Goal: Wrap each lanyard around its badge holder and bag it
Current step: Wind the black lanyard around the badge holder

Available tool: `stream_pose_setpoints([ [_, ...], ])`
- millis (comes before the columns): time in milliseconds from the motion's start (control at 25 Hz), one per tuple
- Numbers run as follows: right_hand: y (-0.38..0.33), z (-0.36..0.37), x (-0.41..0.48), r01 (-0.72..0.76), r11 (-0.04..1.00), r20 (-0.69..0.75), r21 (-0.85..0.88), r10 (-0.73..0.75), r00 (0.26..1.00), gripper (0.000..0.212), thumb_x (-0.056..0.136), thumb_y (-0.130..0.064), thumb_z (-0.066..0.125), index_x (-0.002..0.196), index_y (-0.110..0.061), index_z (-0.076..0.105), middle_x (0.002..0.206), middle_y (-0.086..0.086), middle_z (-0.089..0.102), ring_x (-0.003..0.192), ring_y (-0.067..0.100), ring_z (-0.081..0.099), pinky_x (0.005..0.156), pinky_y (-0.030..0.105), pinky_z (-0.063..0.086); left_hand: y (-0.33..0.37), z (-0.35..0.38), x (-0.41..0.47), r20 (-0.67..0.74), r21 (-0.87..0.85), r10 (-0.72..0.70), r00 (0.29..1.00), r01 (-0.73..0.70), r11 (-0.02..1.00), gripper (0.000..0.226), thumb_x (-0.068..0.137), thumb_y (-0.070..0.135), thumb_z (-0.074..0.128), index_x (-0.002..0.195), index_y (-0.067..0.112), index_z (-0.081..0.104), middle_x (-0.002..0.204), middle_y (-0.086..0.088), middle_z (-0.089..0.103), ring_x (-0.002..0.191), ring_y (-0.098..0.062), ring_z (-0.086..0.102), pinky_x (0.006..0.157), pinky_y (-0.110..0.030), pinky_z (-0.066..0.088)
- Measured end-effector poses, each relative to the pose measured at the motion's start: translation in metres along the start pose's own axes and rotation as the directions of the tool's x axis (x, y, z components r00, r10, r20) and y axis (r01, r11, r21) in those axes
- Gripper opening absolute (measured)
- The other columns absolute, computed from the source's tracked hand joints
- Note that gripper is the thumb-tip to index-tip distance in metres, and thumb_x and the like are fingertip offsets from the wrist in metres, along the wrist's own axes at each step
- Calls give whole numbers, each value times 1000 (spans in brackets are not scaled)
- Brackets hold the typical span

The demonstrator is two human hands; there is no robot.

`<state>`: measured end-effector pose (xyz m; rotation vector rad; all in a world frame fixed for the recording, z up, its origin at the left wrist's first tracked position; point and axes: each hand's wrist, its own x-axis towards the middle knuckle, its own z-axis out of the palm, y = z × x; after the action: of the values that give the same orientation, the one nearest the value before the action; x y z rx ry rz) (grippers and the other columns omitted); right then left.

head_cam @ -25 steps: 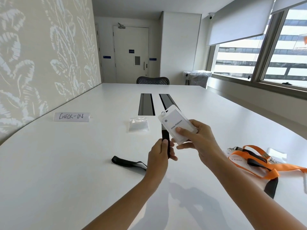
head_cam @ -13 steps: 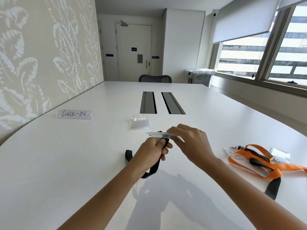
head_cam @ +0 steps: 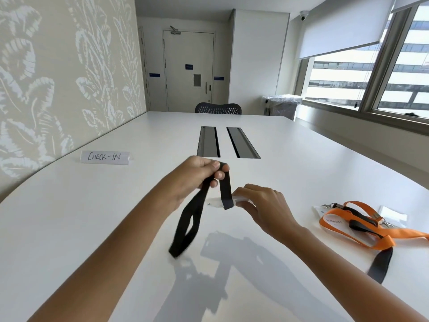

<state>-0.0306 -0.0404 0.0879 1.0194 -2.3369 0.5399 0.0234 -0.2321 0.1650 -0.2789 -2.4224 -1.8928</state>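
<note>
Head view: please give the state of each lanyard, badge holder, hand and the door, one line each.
Black lanyard: raised, one turn around its holder.
Badge holder: held flat, edge-on.
Left hand: shut on the strap.
Right hand: gripping the holder.
Orange lanyard: loose on the table, unwrapped.
Door: closed.

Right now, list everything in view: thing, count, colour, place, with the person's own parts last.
black lanyard: one, black, lifted over the near table centre, passing round the badge holder
badge holder: one, clear and white, held edge-on
orange lanyard: one, orange, near right, lying on other badge holders
second black lanyard: one, black, tangled with the orange one
CHECK-IN sign: one, white, far left
table: one, white
cable hatches: two, grey, table centre
chair: one, dark, far end
left hand: pinching the black lanyard
right hand: gripping the badge holder
</note>
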Motion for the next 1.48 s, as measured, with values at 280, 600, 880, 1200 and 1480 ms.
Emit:
stream_pose_setpoints([
  [280,-8,-3,-5,-21,990,18,141,19,1000,16,92,-17,63,95,-33,64,83,-13,62,67,13,49,59,32,49,-9,-5,28,-75,113,57,996,-48,992,27,103,11,38,103,5,65,95,-4,73,67,-8,63,75,-11,49],
  [600,-1,-10,-5,-267,716,98,644,270,958,25,85,-6,69,85,-30,64,72,-7,66,58,12,65,50,25,49,-47,-11,33,57,223,67,996,-78,972,28,90,5,51,84,21,73,82,3,73,75,-10,58,74,-24,43],
  [880,5,-14,11,-302,585,110,753,341,934,14,85,-6,72,96,-9,64,80,10,71,70,31,72,47,30,48,-84,7,22,-76,87,14,997,-7,996,36,82,-10,54,81,21,73,85,3,74,87,-9,64,82,-17,47],
  [1200,12,-19,25,-348,624,100,700,397,912,16,84,-9,74,97,-13,67,77,10,73,64,28,72,48,32,51,-114,26,9,-267,353,53,962,47,934,14,88,31,63,84,44,64,91,20,61,97,6,51,89,-20,36],
  [1480,17,-15,29,-417,619,132,666,452,882,21,84,-9,74,102,-9,66,78,10,72,58,26,70,47,30,51,-131,22,19,-397,502,-232,888,422,755,33,97,49,38,116,23,49,110,9,60,117,-22,44,94,-36,28],
])
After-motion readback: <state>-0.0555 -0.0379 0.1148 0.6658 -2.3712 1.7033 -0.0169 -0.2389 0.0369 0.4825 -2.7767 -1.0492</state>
